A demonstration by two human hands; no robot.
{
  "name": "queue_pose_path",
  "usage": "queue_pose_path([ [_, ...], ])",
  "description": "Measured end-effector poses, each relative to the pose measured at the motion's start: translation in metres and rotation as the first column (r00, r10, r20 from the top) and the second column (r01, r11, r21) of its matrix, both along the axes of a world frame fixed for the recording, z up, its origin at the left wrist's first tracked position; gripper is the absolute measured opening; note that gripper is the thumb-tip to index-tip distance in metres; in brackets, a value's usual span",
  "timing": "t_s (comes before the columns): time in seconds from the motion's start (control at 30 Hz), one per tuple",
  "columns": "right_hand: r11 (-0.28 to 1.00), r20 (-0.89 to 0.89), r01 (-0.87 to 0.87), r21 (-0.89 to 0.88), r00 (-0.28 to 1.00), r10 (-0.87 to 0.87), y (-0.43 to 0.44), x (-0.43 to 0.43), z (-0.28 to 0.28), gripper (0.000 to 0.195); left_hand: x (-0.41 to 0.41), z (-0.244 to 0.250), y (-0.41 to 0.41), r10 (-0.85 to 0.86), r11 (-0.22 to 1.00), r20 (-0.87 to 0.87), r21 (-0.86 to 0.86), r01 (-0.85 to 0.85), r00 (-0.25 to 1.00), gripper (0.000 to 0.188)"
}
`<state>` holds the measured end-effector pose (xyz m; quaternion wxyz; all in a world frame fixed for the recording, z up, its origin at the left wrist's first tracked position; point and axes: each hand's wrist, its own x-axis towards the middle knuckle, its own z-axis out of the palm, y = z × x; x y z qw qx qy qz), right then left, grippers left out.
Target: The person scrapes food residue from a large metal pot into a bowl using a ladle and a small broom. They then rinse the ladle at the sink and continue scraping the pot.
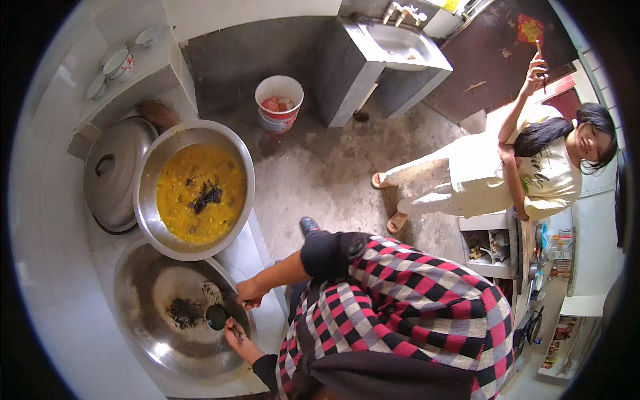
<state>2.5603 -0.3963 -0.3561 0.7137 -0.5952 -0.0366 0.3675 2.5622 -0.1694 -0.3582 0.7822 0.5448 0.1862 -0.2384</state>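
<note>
A large metal wok (145, 325) is set into the tiled stove top before me. Inside it lies a patch of dark residue (185, 313). My right hand (251, 294) is closed at the wok's near rim around what looks like the handle of a ladle (216, 317), whose dark round bowl hangs over the wok. The fingertips of my left hand (237, 336) are at the ladle's edge, and a small dark bit shows by the palm. Beside the wok, partly over its rim, a wide metal basin (150, 220) holds yellow soup (180, 175) with a black clump (206, 198) on top.
A metal lid (122, 175) and a straw brush (157, 114) lie behind the basin. Bowls (119, 65) stand on a ledge. A bucket (279, 100) sits on the floor near a sink (400, 45). Another person (545, 160) stands across the room, one hand raised with a slim object.
</note>
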Motion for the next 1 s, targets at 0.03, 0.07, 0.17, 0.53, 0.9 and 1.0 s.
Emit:
queue_pose_path([
  [0.03,0.998,-0.074,-0.008,0.059,0.997,0.013,-0.006,-0.004,0.005,0.016,0.005,-0.008,0.005,-0.003,0.998,-0.033,-0.061,0.001,0.999,0.015],
  [0.07,0.998,-0.186,0.03,0.051,0.982,-0.02,-0.017,-0.007,0.023,0.018,0.011,-0.015,0.014,0.001,0.994,-0.062,-0.112,-0.008,0.998,0.013],
  [0.17,0.994,-0.38,0.112,-0.003,0.919,-0.105,-0.068,-0.025,0.057,0.023,0.018,-0.003,-0.006,-0.277,0.941,0.081,-0.177,0.288,0.957,0.022],
  [0.53,0.945,-0.138,0.187,-0.269,0.963,-0.23,-0.215,-0.109,0.074,0.025,0.032,0.053,-0.188,-0.976,-0.101,-0.215,0.526,0.845,0.017,0.025],
  [0.9,0.577,0.16,0.645,-0.5,0.724,-0.671,-0.179,-0.329,0.098,0.023,-0.099,0.09,-0.356,-0.905,-0.346,0.0,0.586,0.733,-0.426,0.024],
  [1.0,0.502,0.108,0.707,-0.499,0.625,-0.773,-0.145,-0.373,0.105,0.027,-0.123,0.088,-0.362,-0.877,-0.377,-0.026,0.655,0.655,-0.48,0.023],
])
